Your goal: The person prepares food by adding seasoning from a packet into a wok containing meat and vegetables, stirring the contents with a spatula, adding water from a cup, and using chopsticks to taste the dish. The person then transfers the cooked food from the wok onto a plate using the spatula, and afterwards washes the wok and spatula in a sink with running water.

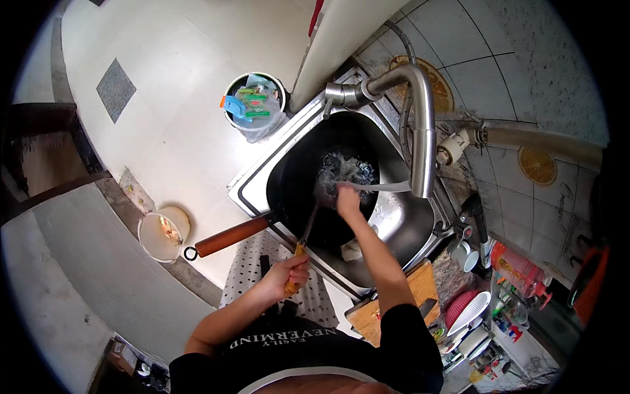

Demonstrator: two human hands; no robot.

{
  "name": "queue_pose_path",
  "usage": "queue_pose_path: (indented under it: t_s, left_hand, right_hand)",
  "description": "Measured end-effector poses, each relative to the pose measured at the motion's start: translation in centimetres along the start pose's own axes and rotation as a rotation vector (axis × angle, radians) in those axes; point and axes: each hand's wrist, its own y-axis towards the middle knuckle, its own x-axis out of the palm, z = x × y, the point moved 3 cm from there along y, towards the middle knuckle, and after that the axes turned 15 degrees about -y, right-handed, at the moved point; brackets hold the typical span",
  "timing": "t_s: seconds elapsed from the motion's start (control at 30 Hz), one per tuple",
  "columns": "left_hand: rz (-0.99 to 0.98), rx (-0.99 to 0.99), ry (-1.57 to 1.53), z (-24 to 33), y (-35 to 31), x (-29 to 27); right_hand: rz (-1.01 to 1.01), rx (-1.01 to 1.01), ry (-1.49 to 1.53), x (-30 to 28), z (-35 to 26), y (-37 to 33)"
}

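My left hand [289, 274] is closed round the yellow-brown handle of a long cooking utensil [307, 226]. Its metal shaft reaches into a large black wok [298, 174]; splashing water blurs its far end, so I cannot tell a spatula from a ladle. Beside that end, my right hand [348, 200] is closed under the running stream. What its fingers hold, if anything, is hidden. The wok rests in the steel sink [407, 226], its wooden handle [233, 236] sticking out over the left rim. Water pours from the faucet [423, 144].
A lined bin [256, 121] with wrappers stands beyond the sink, and a white bucket [164, 233] is at left. Right of me are a wooden cutting board [420, 289], a red colander [462, 308], and a pink bottle [518, 269]. A pale cloth-like thing [351, 249] lies in the sink.
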Motion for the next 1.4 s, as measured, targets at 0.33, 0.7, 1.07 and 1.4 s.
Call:
queue_pose_path:
  t_s: [0.33,0.7,1.07,1.4]
  left_hand:
    - [-0.020,0.081,0.097,0.3,-0.1,-0.8]
    - [0.022,0.315,0.634,0.5,-2.7,-1.0]
    - [0.706,0.945,2.297,1.4,-9.0,-5.0]
    - [0.690,1.008,2.320,2.7,-7.8,-4.8]
  right_hand:
    - [0.104,-0.003,0.161,-0.4,-0.9,-1.7]
    - [0.205,0.134,0.080,-3.3,4.9,1.9]
    - [-0.035,0.142,0.672,0.0,5.4,-0.7]
    - [0.084,-0.226,0.734,-8.3,-3.6,-3.6]
